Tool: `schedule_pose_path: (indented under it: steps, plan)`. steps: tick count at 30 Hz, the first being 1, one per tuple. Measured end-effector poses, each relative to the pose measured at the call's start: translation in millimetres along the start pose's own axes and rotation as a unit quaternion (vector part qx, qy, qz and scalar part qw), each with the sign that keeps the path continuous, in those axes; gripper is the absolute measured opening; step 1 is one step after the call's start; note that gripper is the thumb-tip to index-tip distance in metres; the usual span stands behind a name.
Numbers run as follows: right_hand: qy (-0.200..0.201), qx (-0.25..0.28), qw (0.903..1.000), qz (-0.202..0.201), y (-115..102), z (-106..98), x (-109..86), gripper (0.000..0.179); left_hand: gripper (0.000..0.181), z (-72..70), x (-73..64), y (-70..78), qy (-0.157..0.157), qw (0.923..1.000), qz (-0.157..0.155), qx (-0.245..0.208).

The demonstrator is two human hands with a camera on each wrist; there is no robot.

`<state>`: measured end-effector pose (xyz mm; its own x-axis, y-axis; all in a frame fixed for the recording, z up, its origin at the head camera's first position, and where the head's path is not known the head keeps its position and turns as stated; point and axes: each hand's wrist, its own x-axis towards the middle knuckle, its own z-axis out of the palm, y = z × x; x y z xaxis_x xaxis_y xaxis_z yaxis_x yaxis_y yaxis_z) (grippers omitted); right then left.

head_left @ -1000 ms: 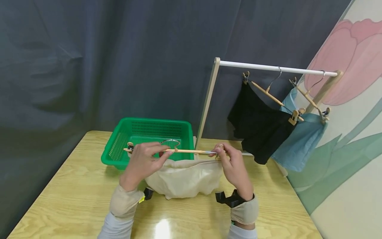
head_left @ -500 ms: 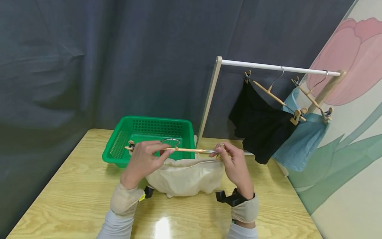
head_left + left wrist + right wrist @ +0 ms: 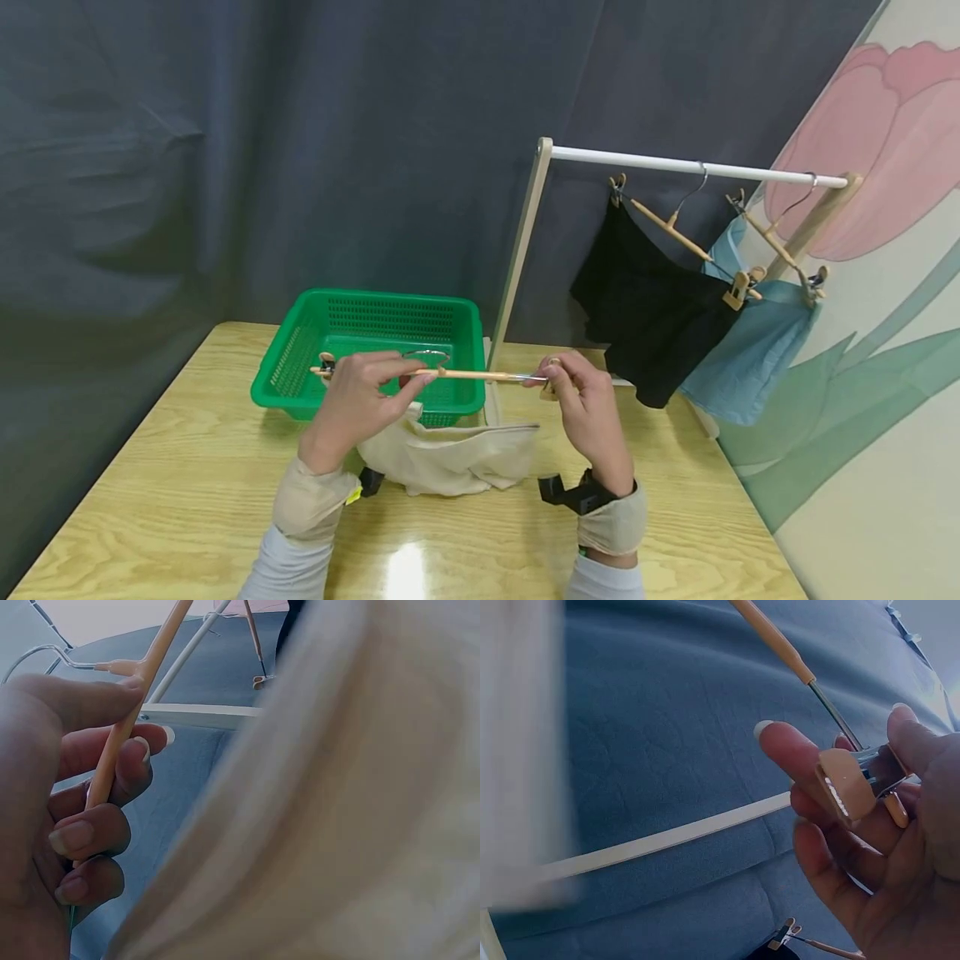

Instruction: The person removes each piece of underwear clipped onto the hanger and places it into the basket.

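Wood-toned clip hanger, roughly level between left hand and right hand, its end clip gripped in the right hand, creased cream garment drooping beside the left hand, upper right corner apart from that clip.

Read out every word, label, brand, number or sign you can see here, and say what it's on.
None that I can read in any view.
Yellow tag on the left wristband: too small to tell if it bears print.
Held hanger, beige cloth, basket: no text shows.
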<state>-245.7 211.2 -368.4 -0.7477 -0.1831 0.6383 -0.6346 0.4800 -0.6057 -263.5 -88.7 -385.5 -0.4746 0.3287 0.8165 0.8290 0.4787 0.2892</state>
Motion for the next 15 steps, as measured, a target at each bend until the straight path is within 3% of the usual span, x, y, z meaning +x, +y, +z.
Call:
schedule_pose_path:
  steps: [15]
  plan:
    - [-0.004,-0.004,0.9995,0.031,0.0,0.4,-0.8,0.022,0.012,0.4,-1.9,0.9,-0.009,0.9997,-0.024,0.002]
